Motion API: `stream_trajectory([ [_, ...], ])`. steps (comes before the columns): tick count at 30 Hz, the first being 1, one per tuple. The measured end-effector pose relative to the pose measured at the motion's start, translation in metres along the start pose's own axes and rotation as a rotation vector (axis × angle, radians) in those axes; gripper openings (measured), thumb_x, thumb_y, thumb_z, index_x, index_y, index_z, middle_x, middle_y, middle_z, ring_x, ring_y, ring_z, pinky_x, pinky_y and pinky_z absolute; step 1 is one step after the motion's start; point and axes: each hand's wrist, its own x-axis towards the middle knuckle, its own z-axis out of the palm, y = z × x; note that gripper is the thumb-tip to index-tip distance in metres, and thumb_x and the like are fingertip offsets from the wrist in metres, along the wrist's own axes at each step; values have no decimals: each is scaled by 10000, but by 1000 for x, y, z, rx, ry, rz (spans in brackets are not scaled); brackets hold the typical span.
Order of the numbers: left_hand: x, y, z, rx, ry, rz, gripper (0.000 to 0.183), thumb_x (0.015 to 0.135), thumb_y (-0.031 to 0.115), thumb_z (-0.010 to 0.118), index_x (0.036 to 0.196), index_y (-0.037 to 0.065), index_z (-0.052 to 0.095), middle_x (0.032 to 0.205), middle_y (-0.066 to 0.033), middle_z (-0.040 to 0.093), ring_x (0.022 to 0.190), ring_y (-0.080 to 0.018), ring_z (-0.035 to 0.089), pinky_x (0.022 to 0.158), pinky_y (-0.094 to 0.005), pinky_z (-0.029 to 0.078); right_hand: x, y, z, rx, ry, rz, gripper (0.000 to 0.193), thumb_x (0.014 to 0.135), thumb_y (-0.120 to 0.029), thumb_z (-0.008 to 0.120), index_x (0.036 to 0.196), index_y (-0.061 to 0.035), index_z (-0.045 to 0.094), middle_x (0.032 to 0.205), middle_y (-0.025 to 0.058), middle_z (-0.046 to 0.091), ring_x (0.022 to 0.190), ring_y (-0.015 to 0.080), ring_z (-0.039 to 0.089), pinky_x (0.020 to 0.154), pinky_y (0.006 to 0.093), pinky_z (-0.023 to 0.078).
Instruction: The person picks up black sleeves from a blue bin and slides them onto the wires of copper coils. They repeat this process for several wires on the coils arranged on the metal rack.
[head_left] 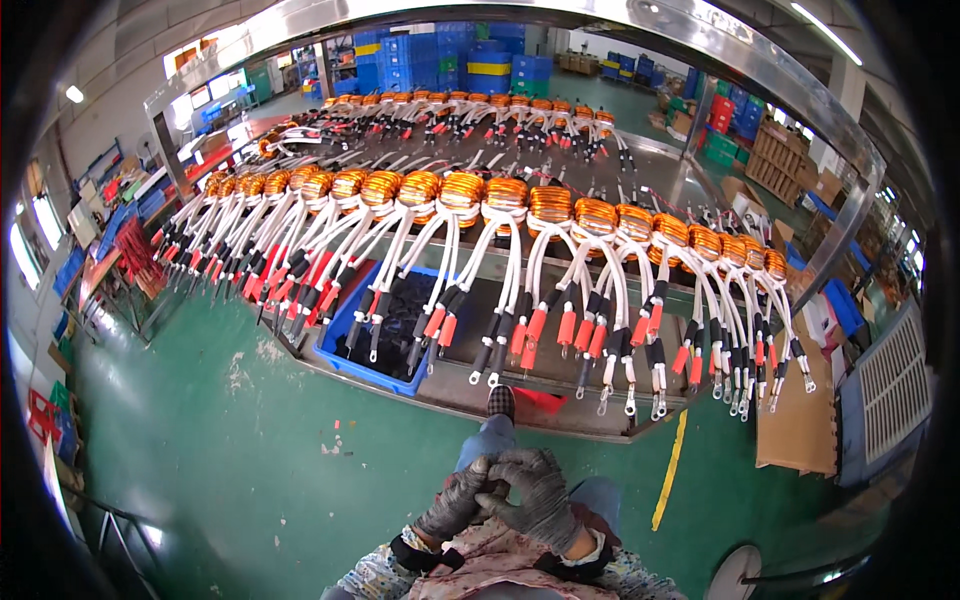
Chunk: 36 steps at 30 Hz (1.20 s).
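My left hand (pixel 452 508), in a dark grey work glove, is drawn up close to my body with its fingers bent inward. Against it rests my right hand (pixel 537 500), gloved alike, its thumb and fingers curled toward the left fingertips. Both hands look closed; whatever may lie between the fingers is too small or hidden to make out. Beyond them, along the rack's front edge, runs a row of orange copper-wound coils (pixel 460 190). White sleeved leads (pixel 508 255) hang from these, with red and black sleeves and metal ring terminals at their ends.
A second row of coils (pixel 480 101) sits farther back on the metal rack (pixel 640 160). Under the front row, a blue bin (pixel 408 384) holds dark pieces. Cardboard (pixel 797 425) leans at the right beside a grey louvred unit (pixel 893 385). Yellow tape (pixel 669 475) marks the green floor.
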Motion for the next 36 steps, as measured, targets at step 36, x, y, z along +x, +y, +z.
stream_trajectory([
  [36, 7, -28, -1, -75, -154, -172, 318, 906, 434, 450, 933, 124, 517, 580, 34, 383, 430, -78, 343, 379, -215, 260, 3, 2, -99, 1852, 308, 670, 317, 910, -292, 487, 1019, 6, 500, 771, -5, 428, 702, 113, 413, 642, 251, 386],
])
